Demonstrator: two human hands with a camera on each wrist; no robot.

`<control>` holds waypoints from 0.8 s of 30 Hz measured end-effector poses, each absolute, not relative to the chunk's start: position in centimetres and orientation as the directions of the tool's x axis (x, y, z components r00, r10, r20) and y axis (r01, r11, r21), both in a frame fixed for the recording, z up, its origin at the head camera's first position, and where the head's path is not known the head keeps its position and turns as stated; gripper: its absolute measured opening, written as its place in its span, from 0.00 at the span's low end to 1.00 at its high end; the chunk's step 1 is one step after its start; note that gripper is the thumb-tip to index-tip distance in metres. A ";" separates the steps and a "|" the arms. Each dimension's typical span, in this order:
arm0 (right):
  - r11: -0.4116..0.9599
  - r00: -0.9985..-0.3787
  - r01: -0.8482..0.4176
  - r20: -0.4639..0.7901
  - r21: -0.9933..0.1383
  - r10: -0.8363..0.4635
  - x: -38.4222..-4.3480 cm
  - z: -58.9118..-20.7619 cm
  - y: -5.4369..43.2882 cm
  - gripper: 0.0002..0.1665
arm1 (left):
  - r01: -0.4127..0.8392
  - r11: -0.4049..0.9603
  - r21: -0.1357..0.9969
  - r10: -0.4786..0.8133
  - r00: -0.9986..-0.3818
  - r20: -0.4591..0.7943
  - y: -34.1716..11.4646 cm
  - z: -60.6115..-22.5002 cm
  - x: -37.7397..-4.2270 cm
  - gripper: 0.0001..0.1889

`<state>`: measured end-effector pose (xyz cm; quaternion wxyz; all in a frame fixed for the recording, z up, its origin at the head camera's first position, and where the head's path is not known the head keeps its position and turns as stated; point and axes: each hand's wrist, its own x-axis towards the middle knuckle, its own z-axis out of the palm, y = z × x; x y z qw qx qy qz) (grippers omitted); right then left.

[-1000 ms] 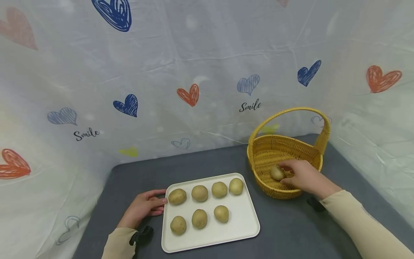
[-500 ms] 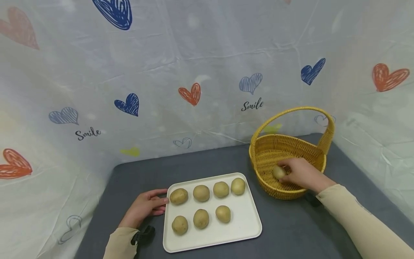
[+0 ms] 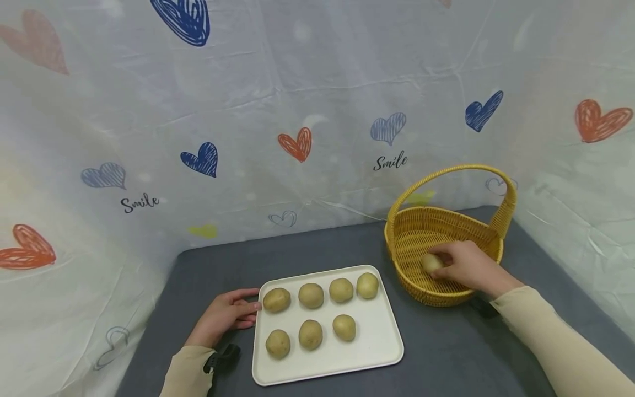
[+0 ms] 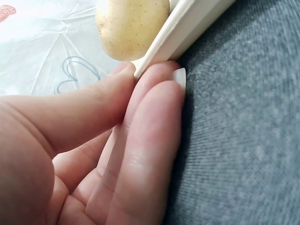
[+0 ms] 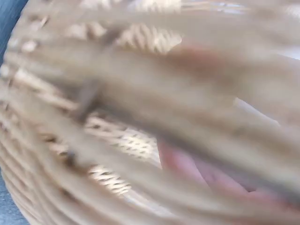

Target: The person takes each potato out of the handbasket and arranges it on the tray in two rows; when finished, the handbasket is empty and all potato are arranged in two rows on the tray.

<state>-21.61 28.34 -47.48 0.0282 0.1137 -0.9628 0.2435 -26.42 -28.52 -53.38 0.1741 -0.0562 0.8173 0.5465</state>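
In the head view my right hand (image 3: 470, 267) reaches into the yellow wicker basket (image 3: 415, 225) and holds a potato (image 3: 430, 264) low inside it. Blurred basket wicker (image 5: 47, 108) fills the right wrist view and covers most of that hand. My left hand (image 3: 220, 315) pinches the left rim of the white tray (image 3: 374, 342), thumb on top and fingers against its outer side, as the left wrist view shows. Several potatoes lie on the tray in two rows; one potato (image 4: 132, 29) sits close to the left thumb.
Both things stand on a dark grey table (image 3: 317, 248), the basket to the right of the tray. Its tall arched handle (image 3: 453, 168) rises above my right hand. A white curtain (image 3: 238, 138) printed with hearts hangs behind and at both sides.
My right fingers have closed round the potato in the basket. My left hand stays at the tray's rim. The whole head view has shifted slightly.
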 end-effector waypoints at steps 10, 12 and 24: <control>0.823 -0.970 -0.229 0.190 -0.519 -0.151 -18.7 -45.2 25.6 0.33 | -0.285 0.396 0.873 0.095 -0.933 -0.347 -28.4 -53.2 -26.3 0.34; 0.814 -0.966 -0.241 0.207 -0.529 -0.152 -18.0 -44.9 24.8 0.32 | -0.280 0.396 0.874 0.101 -0.933 -0.345 -28.3 -53.2 -26.3 0.34; 0.781 -0.935 -0.329 0.297 -0.531 -0.192 -15.8 -44.6 20.5 0.32 | -0.270 0.396 0.878 0.103 -0.937 -0.334 -28.6 -53.4 -26.5 0.33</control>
